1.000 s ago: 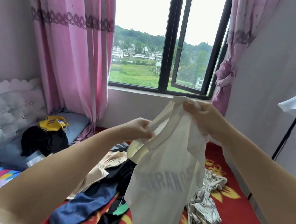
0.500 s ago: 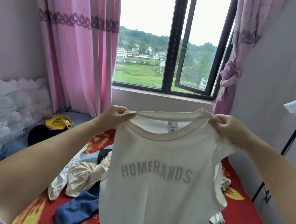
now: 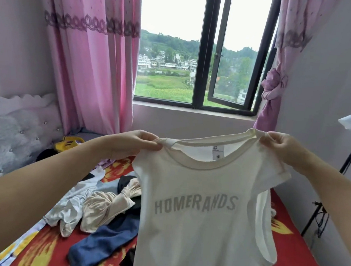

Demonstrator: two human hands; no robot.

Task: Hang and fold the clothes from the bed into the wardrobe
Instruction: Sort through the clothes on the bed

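Two hands, left hand and right hand, pinch the T-shirt shoulders.

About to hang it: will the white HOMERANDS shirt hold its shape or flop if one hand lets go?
Probably flops: the white shirt hangs limp below the left hand and right hand, which pinch its shoulders. It looks thin and light, with its edges faintly see-through.

I am seeing a cream T-shirt with grey letters. The bed cover is showing red with yellow flowers. The curtains are looking pink. A dark blue cloth is lying there.
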